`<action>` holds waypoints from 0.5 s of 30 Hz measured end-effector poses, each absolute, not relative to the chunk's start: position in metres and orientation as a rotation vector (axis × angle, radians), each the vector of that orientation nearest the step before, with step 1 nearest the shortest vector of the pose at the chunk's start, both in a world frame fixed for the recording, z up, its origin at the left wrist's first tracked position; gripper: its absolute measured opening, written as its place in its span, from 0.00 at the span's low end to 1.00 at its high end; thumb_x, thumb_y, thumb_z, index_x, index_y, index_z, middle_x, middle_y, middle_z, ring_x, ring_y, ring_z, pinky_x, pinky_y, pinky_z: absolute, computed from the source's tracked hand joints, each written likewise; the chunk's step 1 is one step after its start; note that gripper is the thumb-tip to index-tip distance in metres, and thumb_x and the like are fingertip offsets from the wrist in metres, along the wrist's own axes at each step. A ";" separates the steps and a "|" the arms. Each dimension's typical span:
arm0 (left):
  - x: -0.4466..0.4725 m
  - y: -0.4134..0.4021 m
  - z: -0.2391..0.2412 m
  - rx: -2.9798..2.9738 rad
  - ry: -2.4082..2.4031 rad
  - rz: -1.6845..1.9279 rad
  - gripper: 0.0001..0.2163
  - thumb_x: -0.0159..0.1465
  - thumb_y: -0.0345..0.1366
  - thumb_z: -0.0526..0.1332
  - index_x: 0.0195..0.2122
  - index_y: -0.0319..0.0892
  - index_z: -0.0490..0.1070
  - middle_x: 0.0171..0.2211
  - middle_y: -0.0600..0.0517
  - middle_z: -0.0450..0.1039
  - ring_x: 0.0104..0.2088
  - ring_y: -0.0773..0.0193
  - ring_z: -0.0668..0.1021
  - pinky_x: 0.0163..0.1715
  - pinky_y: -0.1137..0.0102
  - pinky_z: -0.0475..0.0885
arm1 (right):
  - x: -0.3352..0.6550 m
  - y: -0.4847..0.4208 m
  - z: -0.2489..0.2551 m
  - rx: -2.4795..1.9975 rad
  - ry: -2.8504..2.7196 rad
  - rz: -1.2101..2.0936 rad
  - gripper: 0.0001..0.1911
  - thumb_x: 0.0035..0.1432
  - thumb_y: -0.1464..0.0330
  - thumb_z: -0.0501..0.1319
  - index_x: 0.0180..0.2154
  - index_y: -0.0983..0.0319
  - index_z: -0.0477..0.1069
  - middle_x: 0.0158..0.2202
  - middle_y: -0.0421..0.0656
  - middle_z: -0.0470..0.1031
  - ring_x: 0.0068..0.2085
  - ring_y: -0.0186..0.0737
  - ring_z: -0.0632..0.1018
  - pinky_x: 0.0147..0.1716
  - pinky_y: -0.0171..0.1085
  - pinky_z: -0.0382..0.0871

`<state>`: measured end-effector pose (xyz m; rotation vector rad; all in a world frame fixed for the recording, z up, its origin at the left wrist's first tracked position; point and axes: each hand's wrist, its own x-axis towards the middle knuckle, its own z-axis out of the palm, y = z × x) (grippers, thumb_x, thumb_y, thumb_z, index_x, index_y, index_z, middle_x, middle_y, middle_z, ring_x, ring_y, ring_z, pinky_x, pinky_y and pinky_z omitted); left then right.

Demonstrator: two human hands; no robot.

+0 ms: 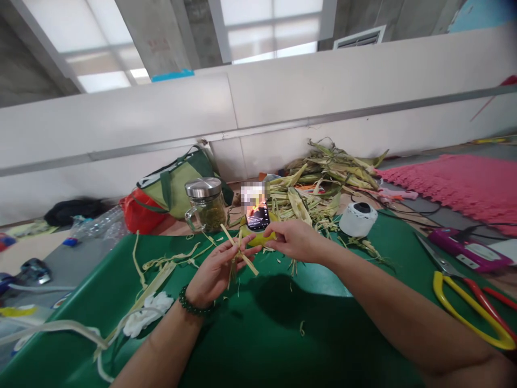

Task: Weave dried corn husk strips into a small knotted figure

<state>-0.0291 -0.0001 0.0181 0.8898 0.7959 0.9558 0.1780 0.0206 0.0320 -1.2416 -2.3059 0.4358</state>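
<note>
My left hand point(215, 272), with a dark bead bracelet at the wrist, pinches thin pale husk strips point(238, 249) above the green table cover point(283, 334). My right hand point(294, 240) is closed on the same strips from the right, just in front of a phone point(257, 216) with a lit screen propped on something yellow. The two hands almost touch at the strips.
A glass jar with a metal lid point(205, 205) stands behind my left hand. A heap of corn husks point(323, 178) lies at the back. A white tape roll point(357, 217), yellow-handled scissors point(468, 296), a purple device point(468, 250), a pink mat point(456, 180) and loose husk strips point(153, 269) surround the work area.
</note>
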 end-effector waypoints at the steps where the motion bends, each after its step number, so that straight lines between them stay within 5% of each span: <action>1: -0.029 -0.002 0.019 0.915 0.787 0.945 0.07 0.54 0.35 0.67 0.31 0.38 0.75 0.56 0.44 0.69 0.47 0.53 0.76 0.45 0.67 0.70 | 0.177 0.020 0.031 -1.217 -2.334 0.431 0.06 0.58 0.69 0.59 0.35 0.62 0.74 0.23 0.38 0.71 0.24 0.32 0.68 0.24 0.30 0.52; 7: -0.030 -0.001 0.018 0.984 0.859 0.945 0.08 0.52 0.37 0.69 0.29 0.39 0.75 0.51 0.46 0.73 0.41 0.59 0.78 0.43 0.70 0.69 | 0.176 0.020 0.026 -1.078 -2.375 0.487 0.08 0.60 0.71 0.56 0.33 0.62 0.74 0.27 0.40 0.74 0.28 0.33 0.71 0.26 0.30 0.55; 11: -0.029 -0.003 0.016 1.006 0.776 0.909 0.10 0.50 0.40 0.70 0.28 0.39 0.75 0.33 0.49 0.78 0.31 0.64 0.77 0.37 0.71 0.70 | 0.169 0.020 0.022 -1.195 -2.238 0.547 0.09 0.55 0.65 0.64 0.39 0.62 0.74 0.22 0.37 0.71 0.25 0.32 0.69 0.25 0.30 0.53; 15: -0.028 -0.006 0.015 1.107 0.687 0.856 0.10 0.53 0.41 0.68 0.25 0.40 0.74 0.21 0.51 0.74 0.34 0.61 0.77 0.46 0.67 0.68 | 0.161 0.020 0.021 -1.270 -2.256 0.483 0.05 0.58 0.69 0.60 0.33 0.62 0.74 0.24 0.38 0.73 0.27 0.33 0.70 0.26 0.30 0.54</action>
